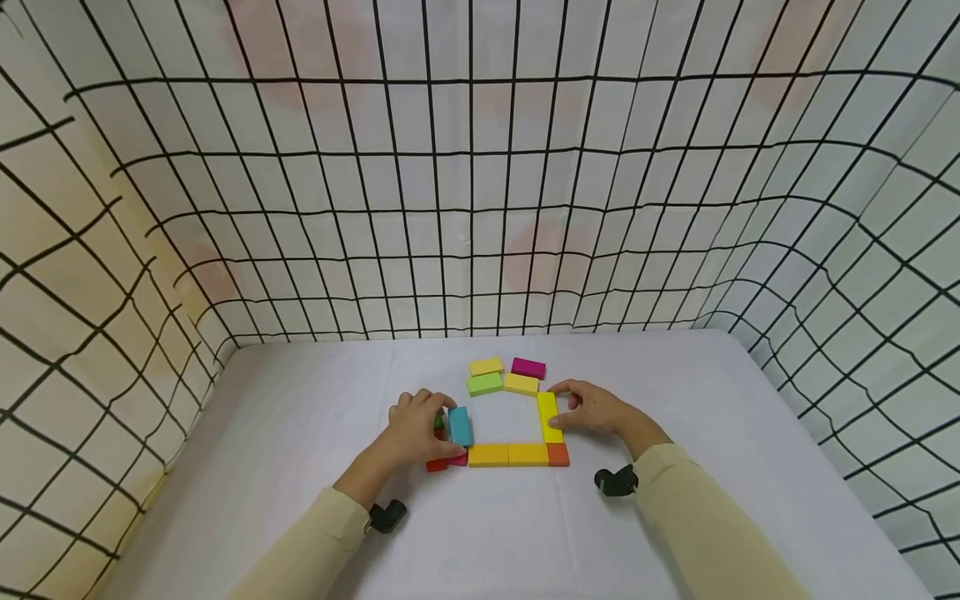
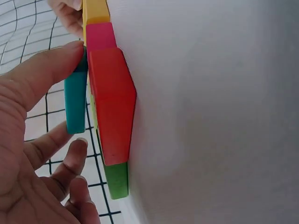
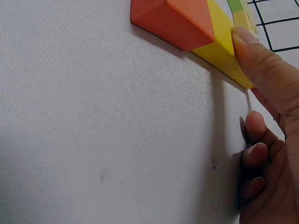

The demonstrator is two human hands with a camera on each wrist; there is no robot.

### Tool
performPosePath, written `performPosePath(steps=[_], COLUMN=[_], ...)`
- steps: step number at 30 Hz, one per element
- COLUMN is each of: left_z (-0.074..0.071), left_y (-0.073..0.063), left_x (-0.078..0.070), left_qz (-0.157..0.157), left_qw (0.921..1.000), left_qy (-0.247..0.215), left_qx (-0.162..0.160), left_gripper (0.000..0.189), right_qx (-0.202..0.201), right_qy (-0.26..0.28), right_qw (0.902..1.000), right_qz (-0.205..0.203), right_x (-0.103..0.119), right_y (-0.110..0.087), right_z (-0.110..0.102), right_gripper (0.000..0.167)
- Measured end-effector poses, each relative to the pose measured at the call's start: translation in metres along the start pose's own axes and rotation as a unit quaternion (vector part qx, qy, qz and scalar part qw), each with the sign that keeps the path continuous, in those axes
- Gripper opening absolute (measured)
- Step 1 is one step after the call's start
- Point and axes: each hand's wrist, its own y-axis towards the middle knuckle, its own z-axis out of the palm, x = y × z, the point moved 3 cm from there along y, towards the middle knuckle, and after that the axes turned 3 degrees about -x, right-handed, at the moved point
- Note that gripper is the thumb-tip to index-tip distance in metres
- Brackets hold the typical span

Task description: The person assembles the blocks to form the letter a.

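Wide worktop (image 1: 720, 425) both sides, black grid (image 1: 471, 210) beyond. In the left hand (image 1: 415, 427), pinching a blue block (image 1: 461, 426) near a red block (image 1: 436, 466); in the right hand (image 1: 594, 410), a yellow block (image 1: 549, 414) against an orange block (image 1: 558, 455). Farther off, four blocks (image 1: 521, 384).

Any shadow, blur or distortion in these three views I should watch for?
Head: the black grid bows toward the sides, whether from the lens or the grid itself I can't tell; light looks fairly even. Left wrist: the table darkens toward the right edge, but the red block has clear edges. Right wrist: a dark shadow falls beside the right hand.
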Motion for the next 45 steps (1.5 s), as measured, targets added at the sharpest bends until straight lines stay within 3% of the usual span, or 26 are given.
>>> performPosePath(steps=[11, 19, 27, 31, 35, 40, 45], left_z=[0.001, 0.004, 0.005, 0.003, 0.002, 0.003, 0.001], left_y=[-0.002, 0.001, 0.000, -0.004, -0.013, -0.033, -0.053], left_x=[0.007, 0.017, 0.022, 0.020, 0.014, 0.003, -0.006], left_qz=[-0.043, -0.062, -0.064, -0.049, -0.012, 0.042, 0.060], left_qw=[0.9988, 0.9972, 0.9973, 0.9982, 0.9992, 0.9976, 0.9941], left_qy=[-0.023, -0.041, -0.034, -0.021, -0.028, -0.050, -0.048], left_qx=[-0.006, 0.001, -0.016, -0.028, -0.028, 0.022, 0.077], left_gripper=[0.069, 0.072, 0.072, 0.071, 0.066, 0.064, 0.064], right_qx=[-0.003, 0.000, 0.002, 0.002, 0.002, -0.005, -0.004], right_qy=[-0.005, -0.002, -0.013, -0.010, -0.010, -0.024, -0.025], right_qw=[1.0000, 1.0000, 0.9999, 0.9999, 0.9999, 0.9997, 0.9997], right_qz=[0.000, -0.002, 0.005, 0.004, 0.003, 0.002, -0.002], right_x=[0.002, 0.002, 0.001, 0.000, -0.001, -0.004, -0.003], right_y=[0.001, 0.002, 0.000, 0.002, 0.002, 0.003, 0.003], right_z=[-0.001, -0.002, -0.001, 0.000, 0.000, 0.001, 0.001], right_gripper=[0.068, 0.068, 0.069, 0.068, 0.069, 0.070, 0.070])
